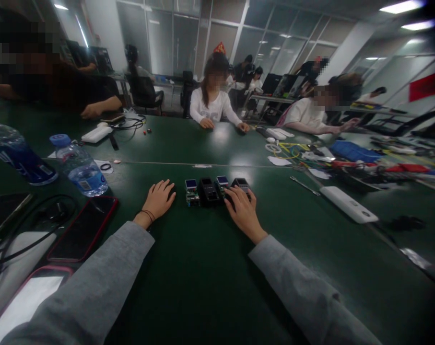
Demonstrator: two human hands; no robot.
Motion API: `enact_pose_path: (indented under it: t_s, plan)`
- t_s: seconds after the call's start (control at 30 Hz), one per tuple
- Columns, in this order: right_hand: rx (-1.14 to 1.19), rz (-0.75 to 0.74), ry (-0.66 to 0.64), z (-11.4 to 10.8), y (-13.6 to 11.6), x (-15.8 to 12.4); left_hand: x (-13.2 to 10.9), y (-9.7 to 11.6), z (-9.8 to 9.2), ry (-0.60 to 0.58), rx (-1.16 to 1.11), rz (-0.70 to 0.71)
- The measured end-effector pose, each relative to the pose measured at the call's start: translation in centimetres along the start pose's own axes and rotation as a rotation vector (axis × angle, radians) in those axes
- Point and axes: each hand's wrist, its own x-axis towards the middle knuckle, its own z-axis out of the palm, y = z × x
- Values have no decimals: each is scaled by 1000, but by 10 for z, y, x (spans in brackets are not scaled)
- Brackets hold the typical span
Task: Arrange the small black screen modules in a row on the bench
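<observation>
Four small items stand in a row on the green table, so several parts sit close together: a circuit board with a little screen, a black plastic casing, a second board with a screen and another black casing. My right hand rests over the last board and casing, fingers spread and touching them, partly hiding both. Whether it grips either one I cannot make out. To the left of the row, my left hand lies flat on the table, fingers stretched out, holding nothing.
At left are two plastic bottles, a red-edged phone and black cables. A white power strip, a thin metal tool and a blue tray amid clutter lie right. People sit across the table.
</observation>
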Motion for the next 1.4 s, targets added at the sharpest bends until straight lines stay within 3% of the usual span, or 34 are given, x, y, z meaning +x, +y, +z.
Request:
enact_pose_path:
  t_s: [0.1, 0.27, 0.47, 0.8, 1.4]
  plan:
    - [8, 68, 65, -2, 3, 0, -1, 1, 0, 13, -6, -1]
    - [9, 322, 204, 5, 26, -2, 0, -2, 3, 17, -18, 11]
    - [216, 425, 157, 23, 51, -4, 1, -2, 3, 16, -10, 2]
    - [272, 262, 138, 26, 49, -1, 1, -2, 3, 13, -14, 8]
    - [191, 295, 65, 20, 42, -5, 1, -4, 4, 33, -29, 13]
